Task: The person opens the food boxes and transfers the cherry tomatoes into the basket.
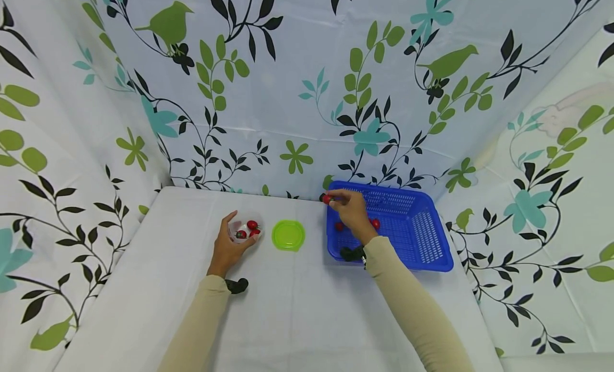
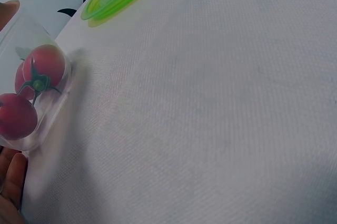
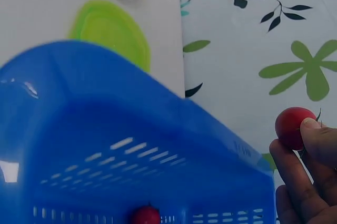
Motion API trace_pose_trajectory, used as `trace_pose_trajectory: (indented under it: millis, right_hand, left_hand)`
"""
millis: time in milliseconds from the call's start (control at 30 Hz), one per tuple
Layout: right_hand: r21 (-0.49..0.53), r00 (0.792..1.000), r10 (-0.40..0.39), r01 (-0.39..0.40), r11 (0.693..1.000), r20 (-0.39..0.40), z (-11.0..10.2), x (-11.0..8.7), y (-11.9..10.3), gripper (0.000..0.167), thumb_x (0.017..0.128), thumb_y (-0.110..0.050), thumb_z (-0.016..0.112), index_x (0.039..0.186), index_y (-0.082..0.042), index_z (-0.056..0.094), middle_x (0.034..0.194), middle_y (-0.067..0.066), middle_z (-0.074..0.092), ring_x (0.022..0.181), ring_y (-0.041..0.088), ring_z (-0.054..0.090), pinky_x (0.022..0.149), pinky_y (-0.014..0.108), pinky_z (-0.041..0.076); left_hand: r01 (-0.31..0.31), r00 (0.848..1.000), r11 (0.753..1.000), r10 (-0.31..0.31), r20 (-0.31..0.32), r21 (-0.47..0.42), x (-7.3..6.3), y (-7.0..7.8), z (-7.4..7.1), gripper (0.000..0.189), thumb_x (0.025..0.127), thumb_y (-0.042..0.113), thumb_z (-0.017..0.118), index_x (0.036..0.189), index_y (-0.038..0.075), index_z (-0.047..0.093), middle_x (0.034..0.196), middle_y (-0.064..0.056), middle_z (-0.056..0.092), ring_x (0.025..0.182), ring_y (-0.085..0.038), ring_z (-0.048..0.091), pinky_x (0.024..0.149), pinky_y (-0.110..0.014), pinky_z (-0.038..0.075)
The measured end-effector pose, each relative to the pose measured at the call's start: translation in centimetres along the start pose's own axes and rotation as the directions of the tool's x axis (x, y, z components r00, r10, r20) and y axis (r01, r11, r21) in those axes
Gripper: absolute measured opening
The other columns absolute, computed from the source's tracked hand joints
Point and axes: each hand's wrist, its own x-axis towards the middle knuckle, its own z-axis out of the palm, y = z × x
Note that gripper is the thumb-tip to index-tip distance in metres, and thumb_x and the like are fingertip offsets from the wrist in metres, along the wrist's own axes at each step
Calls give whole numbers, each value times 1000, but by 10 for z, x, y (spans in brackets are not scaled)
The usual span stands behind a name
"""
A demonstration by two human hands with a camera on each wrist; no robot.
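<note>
Head view: left hand (image 1: pixel 229 250) is wrapped round a clear cup (image 1: pixel 261 221) with three cup tomatoes (image 1: pixel 252 224) in it, on the white tabletop (image 1: pixel 288 313). Right hand (image 1: pixel 352 212) is pinching one tomato (image 1: pixel 327 199) at the blue basket's (image 1: pixel 412 228) far left corner (can't tell if it's over the rim or just past it). Green lid (image 1: pixel 288 235) lies between cup and basket.

Left wrist: the cup's in the fingers, leafy stem showing on one fruit, lid near it.

Right wrist: thumb and fingertips grip the tomato; another red one (image 3: pixel 145 215) sits down in the basket.
</note>
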Motion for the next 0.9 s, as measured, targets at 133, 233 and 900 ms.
trace_pose_trajectory:
  millis: [133, 233, 900]
  right_hand:
    - [-8, 1000, 4, -5, 1000, -13, -8, 0, 7, 28, 101, -5, 71, 126, -14, 78, 134, 7, 72, 117, 27, 71, 96, 38, 60]
    - [4, 1000, 5, -5, 1000, -14, -14, 0, 13, 30, 101, -4, 70, 129, -12, 77, 134, 8, 72, 118, 27, 71, 101, 43, 60]
    - [-54, 999, 45, -46, 997, -27, -49, -2, 35, 33, 101, -4, 68, 133, -10, 74, 137, 9, 70, 116, 27, 69, 84, 27, 55]
  left_hand:
    - [2, 1000, 1000, -2, 4, 8, 0, -1, 0, 103, 90, 41, 86, 168, 37, 19, 166, -18, 42, 155, -42, 37, 127, -65, 31]
    - [5, 1000, 1000, -5, 6, 7, 0, -1, 0, 103, 90, 40, 86, 168, 37, 19, 166, -17, 42, 155, -42, 36, 127, -65, 31]
    - [29, 1000, 999, -30, 9, 23, 0, 2, 1, 102, 91, 43, 85, 168, 39, 18, 166, -16, 42, 157, -44, 34, 127, -67, 30]
